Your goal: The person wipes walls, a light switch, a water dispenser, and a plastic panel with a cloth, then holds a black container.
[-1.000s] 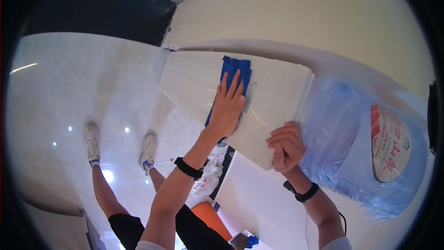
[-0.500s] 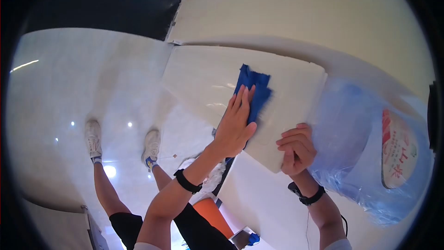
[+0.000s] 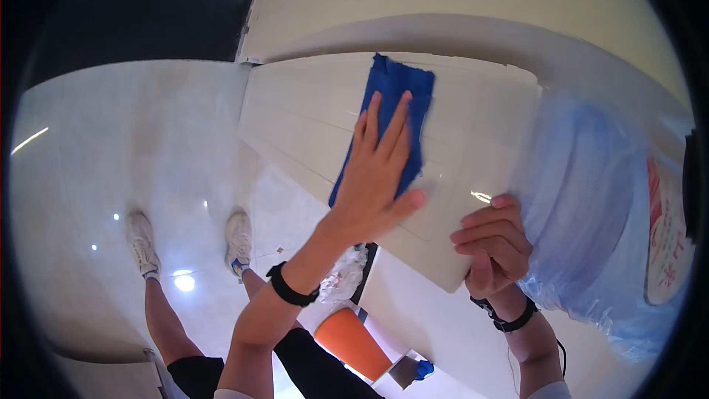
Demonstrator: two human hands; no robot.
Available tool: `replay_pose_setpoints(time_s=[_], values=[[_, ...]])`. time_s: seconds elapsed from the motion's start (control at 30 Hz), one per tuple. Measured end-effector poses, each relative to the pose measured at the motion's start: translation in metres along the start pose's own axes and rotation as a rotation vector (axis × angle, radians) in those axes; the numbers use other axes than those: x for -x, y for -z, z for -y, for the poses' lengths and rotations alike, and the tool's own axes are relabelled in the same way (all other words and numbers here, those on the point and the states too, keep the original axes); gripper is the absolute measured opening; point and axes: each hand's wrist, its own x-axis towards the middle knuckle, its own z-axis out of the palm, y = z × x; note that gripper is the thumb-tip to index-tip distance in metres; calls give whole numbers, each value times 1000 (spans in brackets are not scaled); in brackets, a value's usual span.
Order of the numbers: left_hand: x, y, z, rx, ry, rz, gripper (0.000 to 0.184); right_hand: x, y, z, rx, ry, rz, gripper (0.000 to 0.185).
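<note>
My left hand (image 3: 373,177) lies flat with its fingers spread on a blue cloth (image 3: 402,81). The cloth is spread over a white panel (image 3: 484,125) and reaches almost to its far edge. Around the near right corner of that panel curl the fingers of my right hand (image 3: 496,244), with the thumb tucked beneath them. Part of the cloth is hidden under my left palm. Black bands circle both wrists.
A clear bluish plastic wrap (image 3: 583,199) bulges right of the panel, near a red-and-white label (image 3: 663,236). Below are an orange bin (image 3: 353,343), a crumpled plastic bag (image 3: 343,277) and another blue cloth (image 3: 424,369). My shoes (image 3: 142,240) stand on the glossy floor.
My left hand and the cloth have moved toward the panel's far edge, and the cloth now lies flatter and more spread out. My right hand still grips the corner; the view has shifted slightly.
</note>
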Motion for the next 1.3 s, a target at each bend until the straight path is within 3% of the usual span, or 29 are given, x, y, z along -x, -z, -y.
replay_pose_setpoints(time_s=[0.13,0.33,0.43,0.53,0.57,0.67,0.8,1.0,1.13,1.23,1.3], values=[[-2,2,-7,61,11,-14,90,-2,2,1,13,6,18,29],[16,3,37,67,-49,20,76,-6,-2,0,-8,-11,-56,23],[23,5,64,12,137,28,78,-8,1,7,-32,-21,-50,15],[16,1,62,12,54,-30,83,-7,0,6,-37,-23,-71,11],[12,5,49,-48,-28,109,88,-5,0,8,-24,-30,-97,11],[1,2,-4,20,-123,117,91,-3,-3,14,-29,-59,-130,10],[1,1,-15,14,-259,204,92,5,-5,17,-44,-13,-202,11],[8,4,33,91,-467,196,88,20,-9,11,39,60,-287,4],[21,11,102,156,-438,133,84,32,-25,16,19,-1,-395,7],[15,9,142,606,-198,197,86,33,-29,17,7,53,-370,14],[9,5,145,699,-237,222,80,30,-32,30,97,16,-306,17]])
